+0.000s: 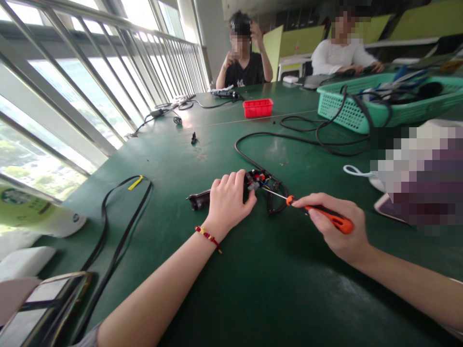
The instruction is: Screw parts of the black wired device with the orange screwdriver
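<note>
My left hand (231,197) is closed over a black handheld device (200,200) lying on the green table. The device's right end is opened up, with coloured wires and small parts (257,177) showing; I cannot make out its exact kind, as my fingers cover the middle. In my right hand (338,226) is a screwdriver (331,218) with an orange and black handle, gripped with the index finger along it. Its metal shaft points left, and its tip reaches the exposed inside of the device. A black cable (253,135) runs from near the device toward the back right.
A red tray (258,108) and a small black part (194,139) sit farther back. At right stand a green basket (340,111) holding cables and a blurred bag (419,178). A strap (125,236), phone (43,308) and cup (39,212) lie left. Two people sit across the table.
</note>
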Tool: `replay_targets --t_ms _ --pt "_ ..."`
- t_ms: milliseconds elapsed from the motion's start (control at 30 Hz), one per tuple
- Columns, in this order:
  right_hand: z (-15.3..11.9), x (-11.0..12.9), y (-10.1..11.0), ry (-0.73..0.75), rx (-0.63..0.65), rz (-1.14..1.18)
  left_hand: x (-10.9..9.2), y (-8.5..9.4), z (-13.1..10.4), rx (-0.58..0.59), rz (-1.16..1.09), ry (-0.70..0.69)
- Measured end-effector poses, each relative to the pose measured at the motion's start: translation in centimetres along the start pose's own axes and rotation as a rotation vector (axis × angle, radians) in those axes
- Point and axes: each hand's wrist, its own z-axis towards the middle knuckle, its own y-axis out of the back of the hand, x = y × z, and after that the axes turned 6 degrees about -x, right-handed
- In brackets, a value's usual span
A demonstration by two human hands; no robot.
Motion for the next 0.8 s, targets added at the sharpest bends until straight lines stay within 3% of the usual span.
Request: replay_targets --t_ms 200,433,533,667,800 --pt "-0.14 -0.46 -0.69 -0.042 -0.185 0.152 0.03 -0.04 -0.04 0.005 0.003 -0.004" --pt "-0.03 -0.35 -0.29 -0.124 0.001 0.095 0.03 -0.2 -0.04 0.017 0.022 0.004" --pt "-0.09 -0.04 -0.31 -0.118 -0.046 0.029 0.06 -0.16 -0.03 0.023 0.034 0.001" --pt "-0.06 -0.17 -0.68 -0.069 -0.164 0.128 0.05 -0.1 -0.01 0.024 0.05 -0.006" --pt "0.12 -0.24 -0.65 -0.103 -0.109 0.123 -0.04 -0.1 -0.09 0.018 0.05 0.007"
